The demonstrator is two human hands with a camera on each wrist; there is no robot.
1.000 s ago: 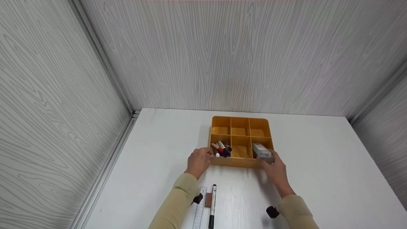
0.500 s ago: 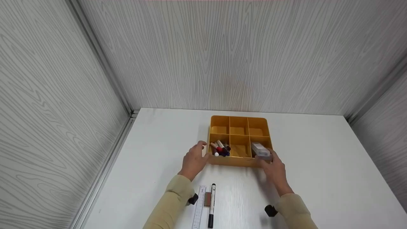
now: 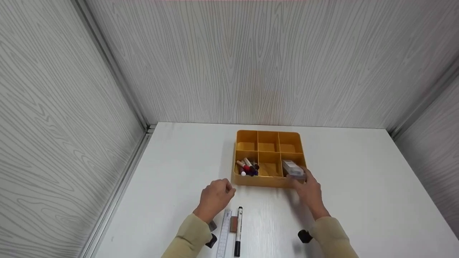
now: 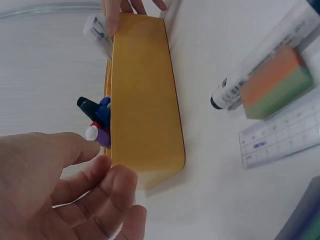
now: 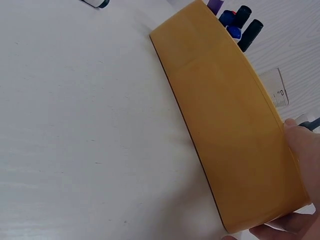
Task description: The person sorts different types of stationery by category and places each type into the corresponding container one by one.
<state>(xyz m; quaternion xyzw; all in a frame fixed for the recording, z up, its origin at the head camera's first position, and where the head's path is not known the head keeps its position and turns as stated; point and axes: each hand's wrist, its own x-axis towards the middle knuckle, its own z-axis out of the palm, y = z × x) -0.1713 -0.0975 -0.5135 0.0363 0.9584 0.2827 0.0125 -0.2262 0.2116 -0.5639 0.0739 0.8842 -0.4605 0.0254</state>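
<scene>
A yellow six-compartment organizer box (image 3: 265, 182) stands on the white table. My right hand (image 3: 310, 191) grips its front right corner, thumb at the front wall and fingers round the side. In the front right compartment, beside that hand, a clear plastic case (image 3: 293, 168) leans up. Several markers (image 3: 247, 166) lie in the front left compartment. My left hand (image 3: 215, 197) hangs in front of the box's left corner, fingers loosely curled with nothing in them. In the left wrist view its fingertips overlap the yellow wall's near end.
In front of the box, a clear ruler (image 3: 224, 233), an orange-and-green eraser (image 4: 275, 82) and a white marker with black ends (image 3: 239, 229) lie side by side. A dark blue-green item (image 4: 302, 215) shows near the left wrist. Wood-grain panels (image 3: 251, 64) wall the table.
My left hand has let go of the box's front left corner and drawn back toward me, its fingers spreading and then curling loosely. The right hand keeps its grip at the right corner.
</scene>
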